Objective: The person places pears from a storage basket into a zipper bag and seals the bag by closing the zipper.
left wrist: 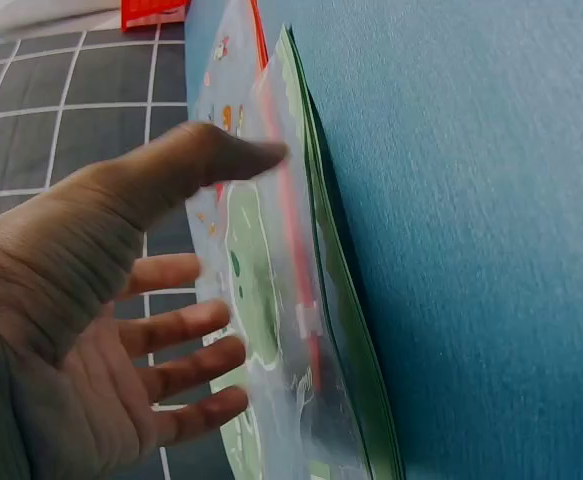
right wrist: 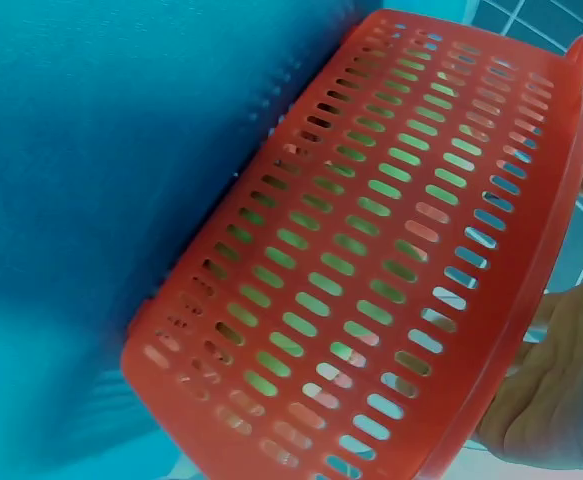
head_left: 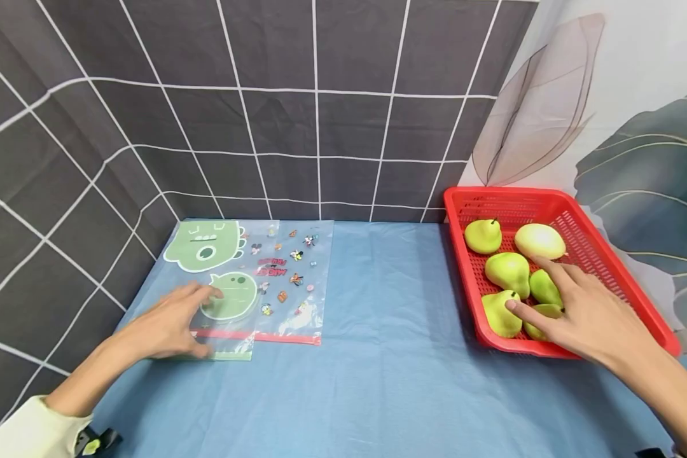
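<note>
Clear plastic, printed: one bag with green creature figures (head_left: 229, 296), overlapping a bag with small cartoon characters (head_left: 289, 312); both at the left of the blue-covered desk (head_left: 389, 381). Red plastic: one slotted basket (head_left: 465, 270), desk's right, containing green pears (head_left: 483, 237) and one paler, rounder fruit (head_left: 540, 242). Left hand (head_left: 174, 318): empty, digits spread wide beside the creature bag. Right hand (head_left: 586, 315): loosely parted over the nearer pears, apparently holding nothing — contact cannot be told. Risks, as judged: thin film could slide, or two bags lift together, because they overlap; a smooth, tapered pear could slip or knock its close neighbours. Views compared: left wrist shows a slider (left wrist: 309, 320) and layered green edges (left wrist: 367, 390) — hard to make out from the head. Right wrist shows the basket's outer wall, pears only as green through slots; their arrangement reads from the head alone.
</note>
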Available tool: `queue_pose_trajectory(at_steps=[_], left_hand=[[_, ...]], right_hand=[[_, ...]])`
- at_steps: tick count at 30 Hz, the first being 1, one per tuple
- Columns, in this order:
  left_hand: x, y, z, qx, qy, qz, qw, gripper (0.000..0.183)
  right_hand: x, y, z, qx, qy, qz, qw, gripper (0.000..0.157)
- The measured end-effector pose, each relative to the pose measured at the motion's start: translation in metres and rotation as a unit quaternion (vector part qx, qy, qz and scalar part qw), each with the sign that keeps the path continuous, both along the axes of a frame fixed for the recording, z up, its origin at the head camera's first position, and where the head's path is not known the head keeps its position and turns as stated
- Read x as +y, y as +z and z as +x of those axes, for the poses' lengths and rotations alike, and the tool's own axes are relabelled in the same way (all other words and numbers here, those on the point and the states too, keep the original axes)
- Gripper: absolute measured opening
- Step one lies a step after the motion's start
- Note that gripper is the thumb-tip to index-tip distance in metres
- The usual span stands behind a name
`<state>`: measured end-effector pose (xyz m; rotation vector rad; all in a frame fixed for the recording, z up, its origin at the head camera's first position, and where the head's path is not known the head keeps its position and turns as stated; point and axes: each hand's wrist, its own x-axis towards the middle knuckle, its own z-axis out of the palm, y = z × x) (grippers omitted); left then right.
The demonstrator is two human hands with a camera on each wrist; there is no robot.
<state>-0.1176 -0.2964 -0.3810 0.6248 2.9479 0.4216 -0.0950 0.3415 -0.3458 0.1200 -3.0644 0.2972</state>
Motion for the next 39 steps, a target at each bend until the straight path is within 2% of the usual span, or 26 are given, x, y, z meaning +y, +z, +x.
queue_pose_trajectory(at_steps=[4,7,14,19,23,27,36,39], left_hand=[[-0.007,-0.003,-0.001,-0.008,-0.041,0.024,0.9988,0.054],[-0.010,-0.005,-0.003,-0.025,-0.063,0.040,0.9969,0.043],[-0.013,-0.003,-0.005,-0.104,-0.074,0.035,0.9912,0.040],[-0.015,-0.001,-0.005,-0.127,-0.091,0.039,0.9869,0.047],[-0.017,-0.002,-0.006,-0.125,-0.108,0.047,0.9851,0.045],[-0.020,-0.004,-0.006,-0.118,-0.109,0.054,0.9855,0.040],[-0.022,-0.002,-0.007,-0.079,-0.134,0.057,0.9861,0.031],[-0.022,0.000,-0.008,-0.062,-0.154,0.070,0.9836,0.032]], right_hand=[[-0.002,0.002,-0.005,-0.025,0.021,-0.005,0.999,0.100],[-0.004,0.003,-0.008,-0.034,0.037,-0.007,0.999,0.095],[-0.007,0.002,-0.012,-0.032,0.064,-0.015,0.997,0.076],[-0.008,-0.001,-0.016,-0.040,0.077,-0.022,0.996,0.067],[-0.010,-0.003,-0.018,-0.034,0.090,-0.026,0.995,0.056],[-0.011,-0.003,-0.019,-0.028,0.100,-0.025,0.994,0.050],[-0.013,-0.004,-0.021,-0.032,0.102,-0.021,0.994,0.052],[-0.014,-0.005,-0.022,-0.040,0.099,-0.020,0.994,0.053]])
